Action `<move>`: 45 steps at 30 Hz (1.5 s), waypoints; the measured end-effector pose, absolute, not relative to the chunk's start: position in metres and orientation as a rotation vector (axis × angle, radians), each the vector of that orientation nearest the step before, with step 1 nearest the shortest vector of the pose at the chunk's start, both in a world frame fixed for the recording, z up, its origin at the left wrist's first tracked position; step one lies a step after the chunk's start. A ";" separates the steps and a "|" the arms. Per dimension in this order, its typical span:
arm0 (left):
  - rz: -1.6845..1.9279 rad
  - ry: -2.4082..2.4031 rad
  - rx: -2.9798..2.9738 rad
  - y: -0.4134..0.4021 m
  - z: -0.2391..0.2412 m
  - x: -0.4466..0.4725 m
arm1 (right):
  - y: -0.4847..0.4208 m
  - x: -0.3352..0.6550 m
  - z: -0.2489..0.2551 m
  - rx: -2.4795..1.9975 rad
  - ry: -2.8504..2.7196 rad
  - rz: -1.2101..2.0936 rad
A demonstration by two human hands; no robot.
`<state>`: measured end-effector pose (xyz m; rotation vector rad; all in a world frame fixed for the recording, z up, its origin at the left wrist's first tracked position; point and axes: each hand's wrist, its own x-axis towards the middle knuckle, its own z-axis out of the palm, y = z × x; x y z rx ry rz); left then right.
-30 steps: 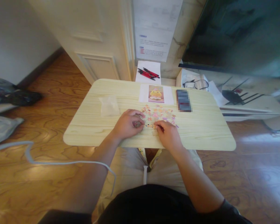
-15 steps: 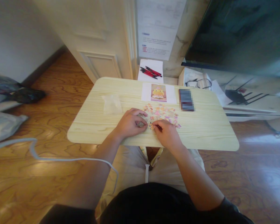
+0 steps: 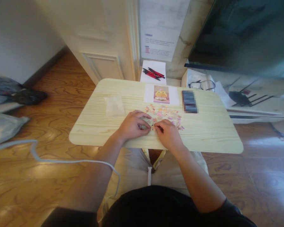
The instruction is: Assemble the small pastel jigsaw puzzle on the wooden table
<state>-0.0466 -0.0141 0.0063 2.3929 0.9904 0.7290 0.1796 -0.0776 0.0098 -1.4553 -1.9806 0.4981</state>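
Note:
Small jigsaw puzzle pieces [image 3: 164, 111] in pink, orange and purple lie scattered over the pale wood-grain table [image 3: 210, 132]. Close to the table's near edge, my left hand [image 3: 135, 124] and my right hand [image 3: 168, 134] meet fingertip to fingertip. Between them is a small light puzzle piece [image 3: 152, 127] with dark spots, pinched from both sides; whether it is one piece or two joined is too small to tell. Behind the pile lies a white sheet with a printed picture [image 3: 161, 94] of a yellow plush figure.
On the table's left lies a clear plastic bag [image 3: 115, 106], and a phone [image 3: 189, 101] lies at the right. Beyond the far edge, red and black pens [image 3: 153, 73] rest on white paper. A white cable [image 3: 73, 161] crosses over my left forearm.
Both hands stay nearly in place at the same small piece. My right hand has shifted slightly up; the fingertips remain close together.

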 end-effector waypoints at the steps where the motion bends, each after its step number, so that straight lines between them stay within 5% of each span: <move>1: 0.747 0.994 2.392 -0.014 0.006 -0.047 | -0.079 0.180 0.010 -1.445 -1.983 0.497; 21: 1.184 1.140 1.753 -0.012 0.002 -0.056 | -0.100 0.209 0.006 -1.335 -1.675 0.307; 36: 1.062 1.091 1.926 -0.014 0.002 -0.051 | -0.095 0.240 0.010 -1.271 -1.968 0.216; 45: 0.901 1.043 2.267 -0.011 0.002 -0.046 | -0.089 0.292 -0.013 -1.483 -1.468 0.355</move>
